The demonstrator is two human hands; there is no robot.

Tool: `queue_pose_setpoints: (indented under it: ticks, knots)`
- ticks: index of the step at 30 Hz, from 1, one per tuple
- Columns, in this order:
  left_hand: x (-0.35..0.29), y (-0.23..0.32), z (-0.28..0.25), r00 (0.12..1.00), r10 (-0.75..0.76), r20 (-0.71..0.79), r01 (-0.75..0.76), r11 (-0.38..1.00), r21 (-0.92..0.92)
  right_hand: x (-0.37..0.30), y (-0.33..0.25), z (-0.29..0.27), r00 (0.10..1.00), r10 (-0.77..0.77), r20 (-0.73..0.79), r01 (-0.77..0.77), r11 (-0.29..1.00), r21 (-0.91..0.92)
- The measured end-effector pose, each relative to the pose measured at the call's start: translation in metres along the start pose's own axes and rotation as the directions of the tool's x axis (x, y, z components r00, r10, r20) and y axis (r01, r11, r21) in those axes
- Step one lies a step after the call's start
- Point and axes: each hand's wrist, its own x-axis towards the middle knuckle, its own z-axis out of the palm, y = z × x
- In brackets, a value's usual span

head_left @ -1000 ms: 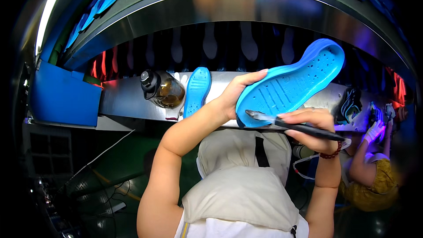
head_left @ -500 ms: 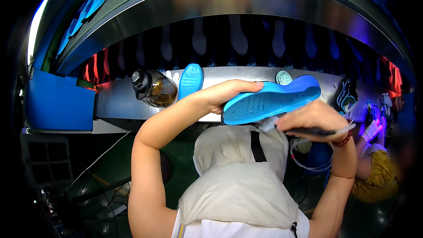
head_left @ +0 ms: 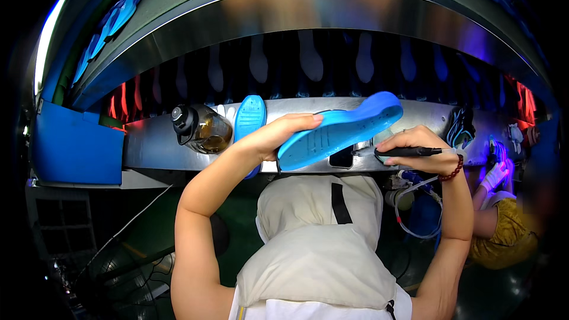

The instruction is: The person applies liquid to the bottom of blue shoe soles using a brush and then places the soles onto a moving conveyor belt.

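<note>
My left hand (head_left: 287,133) grips the heel-like near end of a bright blue shoe sole (head_left: 341,136), thumb on top. The sole is tilted over the bench's front edge, its hollow side facing me. Just right of it, my right hand (head_left: 418,142) is closed around the black handle of a brush (head_left: 409,152). The brush's pale tip points left toward the sole, apart from it. Partly behind my right hand is a pale green round dish (head_left: 382,136). Another blue sole (head_left: 250,117) lies on the bench by my left wrist, partly covered by it.
A drink bottle (head_left: 204,129) with a black cap stands at the left of the metal bench (head_left: 290,105). Beyond it, several soles hang in a dark row. A black rectangular object (head_left: 342,158) lies near the bench edge. A gloved co-worker's hand (head_left: 496,175) is far right.
My right hand has drawn the brush away from the sole's edge. The sole has shifted left in my left hand, and the view has moved slightly.
</note>
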Motion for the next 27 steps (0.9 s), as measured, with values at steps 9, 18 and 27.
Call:
queue_pose_setpoints:
  ticks: [9,18,27]
  knots:
    - [0.030,-0.032,0.011,0.995,0.027,0.094,0.043,0.737,-0.674,0.018,0.040,0.027,0.860,0.168,-0.482,0.060,0.905,0.422]
    - [0.030,-0.042,0.007,0.992,0.109,0.071,-0.028,0.714,-0.700,0.047,0.051,0.059,0.436,0.034,-0.899,-0.176,0.983,-0.049]
    - [-0.024,-0.016,-0.028,0.847,0.479,-0.229,-0.531,0.749,-0.397,0.003,0.002,0.076,0.810,0.203,-0.551,0.316,0.640,0.701]
